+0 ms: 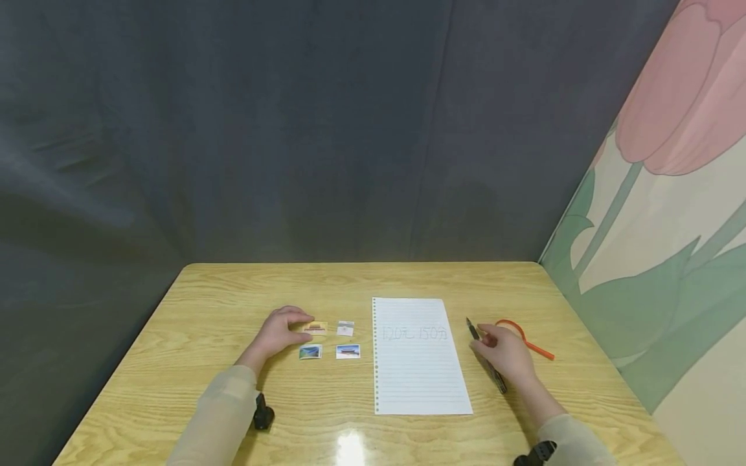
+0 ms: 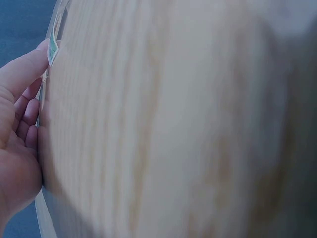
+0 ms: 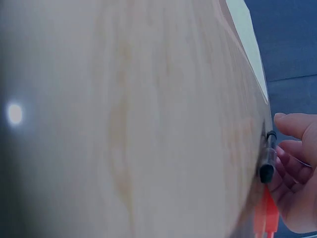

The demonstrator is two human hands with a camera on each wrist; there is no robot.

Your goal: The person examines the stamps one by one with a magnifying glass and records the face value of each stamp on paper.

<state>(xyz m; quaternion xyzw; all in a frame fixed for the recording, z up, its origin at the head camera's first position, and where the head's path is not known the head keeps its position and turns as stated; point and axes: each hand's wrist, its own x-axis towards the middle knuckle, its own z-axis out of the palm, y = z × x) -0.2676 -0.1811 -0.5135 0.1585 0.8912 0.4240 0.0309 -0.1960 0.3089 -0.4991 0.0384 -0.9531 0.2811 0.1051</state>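
Observation:
Four small stamp-like pictures lie in two rows on the table. At the left edge of the yellow one (image 1: 315,328) is my left hand (image 1: 278,331), thumb and forefinger spread around that edge. Below it lies a green-blue picture (image 1: 311,351), beside a blue-and-red one (image 1: 348,351); a grey-white one (image 1: 345,328) is at upper right. In the left wrist view my thumb overlaps a picture's corner (image 2: 52,49). My right hand (image 1: 506,353) is over a dark pen (image 1: 498,378), fingers loosely bent; whether they touch it I cannot tell.
A lined white sheet (image 1: 419,382) with faint handwriting lies between the hands. An orange-red looped object (image 1: 539,351) lies right of my right hand. Behind the wooden table (image 1: 233,285) hangs a dark curtain (image 1: 350,129); a flower-patterned wall (image 1: 670,278) stands at the right.

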